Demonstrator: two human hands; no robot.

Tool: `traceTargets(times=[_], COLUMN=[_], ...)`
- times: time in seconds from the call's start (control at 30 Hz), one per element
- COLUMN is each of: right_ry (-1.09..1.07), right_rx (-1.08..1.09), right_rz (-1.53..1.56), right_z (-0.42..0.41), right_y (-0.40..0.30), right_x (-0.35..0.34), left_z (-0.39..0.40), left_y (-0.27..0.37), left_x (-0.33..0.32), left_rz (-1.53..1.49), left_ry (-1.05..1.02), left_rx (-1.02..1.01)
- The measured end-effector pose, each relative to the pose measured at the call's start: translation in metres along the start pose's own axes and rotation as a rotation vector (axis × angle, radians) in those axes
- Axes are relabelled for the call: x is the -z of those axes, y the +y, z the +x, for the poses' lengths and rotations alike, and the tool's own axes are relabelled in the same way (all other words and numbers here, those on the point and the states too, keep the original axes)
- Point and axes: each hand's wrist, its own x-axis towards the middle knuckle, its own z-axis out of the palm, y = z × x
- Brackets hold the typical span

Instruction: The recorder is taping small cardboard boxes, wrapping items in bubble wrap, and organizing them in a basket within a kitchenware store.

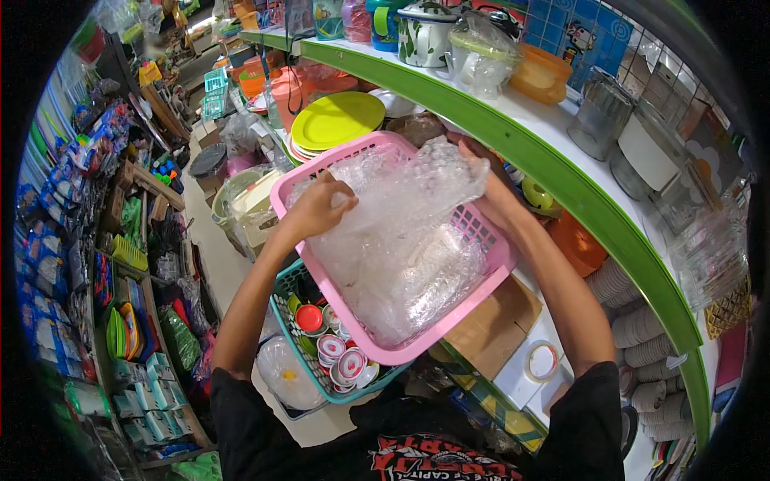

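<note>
A pink plastic basket (385, 355) with slotted walls lies in front of me, full of clear plastic wrapping. Within it, a bundle in bubble wrap (445, 279) fills the near right part; its contents cannot be made out. My left hand (322, 204) pinches the clear plastic sheet (385, 216) over the basket's left side. Partly hidden behind raised bubble wrap (454, 165), my right hand (478, 159) holds that wrap at the far right rim.
A teal basket (331, 388) of small dishes stands below the pink one. Lime-yellow plates (337, 120) are stacked beyond it. To the right, a green-edged shelf (541, 159) curves past, above a tape roll (541, 361) and cardboard (493, 324). Packed goods racks (147, 288) line the left aisle.
</note>
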Motion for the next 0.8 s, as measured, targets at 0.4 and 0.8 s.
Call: traceTargets(times=[0.4, 0.8], right_ry=[0.028, -0.020], right_rx=[-0.080, -0.097], right_rz=[0.174, 0.348], right_z=[-0.057, -0.091], right_y=[-0.007, -0.022], right_x=[0.047, 0.030], left_z=[0.002, 0.008], left_y=[0.057, 0.139], left_x=[-0.012, -0.032], left_rz=[0.434, -0.474], left_ry=[0.075, -0.020], left_rx=[-0.442, -0.191])
